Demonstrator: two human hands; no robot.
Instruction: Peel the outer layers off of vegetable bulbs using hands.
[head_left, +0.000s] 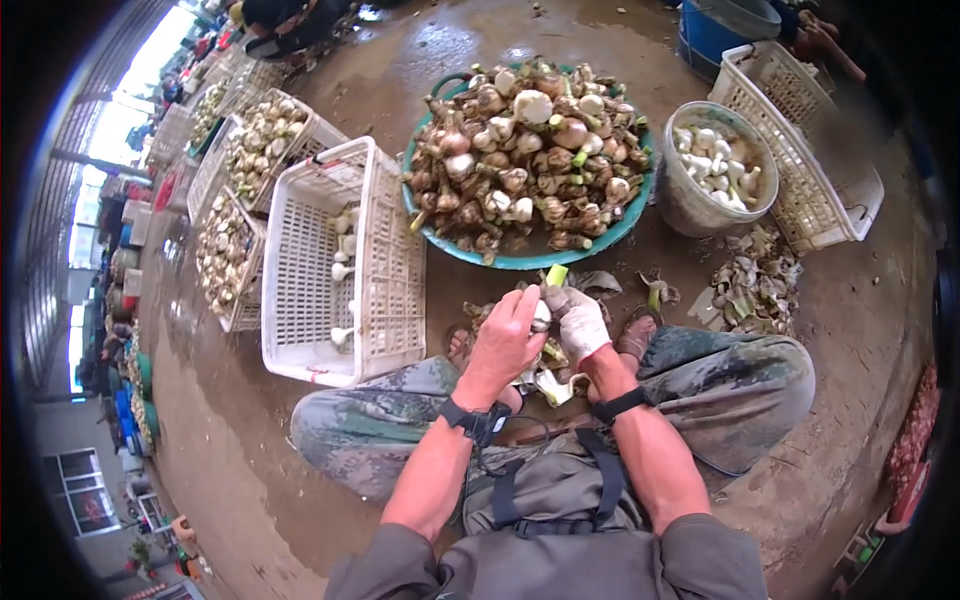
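Observation:
Between my knees, my bare left hand (508, 335) is closed around a white garlic bulb (541, 318). My right hand (577, 321), in a dirty white glove, grips the same bulb from the other side, near its green cut stem (556, 275). Fingers cover most of the bulb. Just beyond my hands stands a wide teal basin (525, 262) heaped with unpeeled garlic bulbs (517, 165), some with short stems. Below my hands, peeled-off garlic skins (556, 387) lie on the floor between my feet.
Left of the basin, a white plastic crate (315, 300) holds several clean bulbs. On the right stand a white bucket (679, 199) of peeled garlic and another crate (780, 172). A pile of skins (754, 289) lies nearby. Full crates (266, 142) and a person (281, 26) are farther off.

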